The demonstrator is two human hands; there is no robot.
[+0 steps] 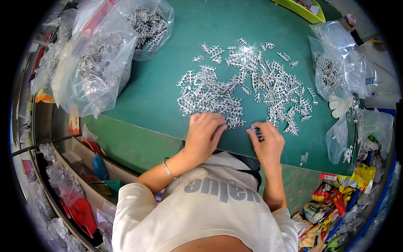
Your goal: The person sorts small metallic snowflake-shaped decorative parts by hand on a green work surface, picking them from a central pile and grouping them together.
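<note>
While both hands work at the near edge of the heap, this is how it looks from beside the bench:

Left hand: the left hand [204,132] lies palm down with its fingers curled onto the near fringe of the pile of small silver branched parts [243,86]; whether it has pinched one up I cannot tell, as the fingertips are hidden under the knuckles.

Right hand: the right hand [266,143] has thumb and forefinger closed on a small bunch of parts [257,132], held just off the mat.

Pile: spread loosely over the middle of the green mat [155,92], thickest right in front of the left hand, thinning towards the far side.

Doing it well: I would say draw from the near fringe only, one piece at a time, so the branches do not snag and drag neighbours along; keep the held bunch squared up in the right fingers.

Risk: a stray part [304,158] lies near the mat's front edge, and more could slide that way.

Around: clear bags of parts [100,67] stand at the left.
</note>
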